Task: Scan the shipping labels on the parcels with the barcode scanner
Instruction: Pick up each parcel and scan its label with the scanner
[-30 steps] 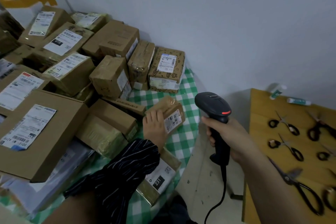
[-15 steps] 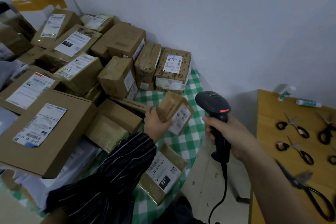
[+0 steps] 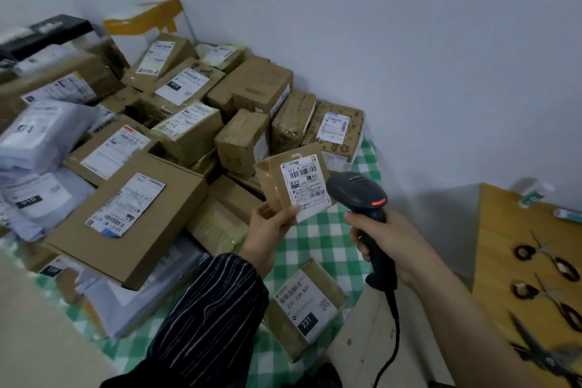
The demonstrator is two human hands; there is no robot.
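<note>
Small parcel point(image 3: 285, 186) beside barcode scanner point(image 3: 359, 192)

left hand point(image 3: 271, 230) | raised small parcel point(image 3: 269, 181) | label point(image 3: 307, 186) turned toward viewer | now beside scanner point(image 3: 356, 190)

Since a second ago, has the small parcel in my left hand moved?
Yes: the small parcel was lifted off the checked tablecloth, its label now facing up.

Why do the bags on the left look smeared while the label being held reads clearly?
Head view: the grey bags at the left edge and the scissors at lower right are blurred, likely from camera motion; the label on the parcel in the left hand is sharp near the centre; lighting is soft, without glare.
</note>
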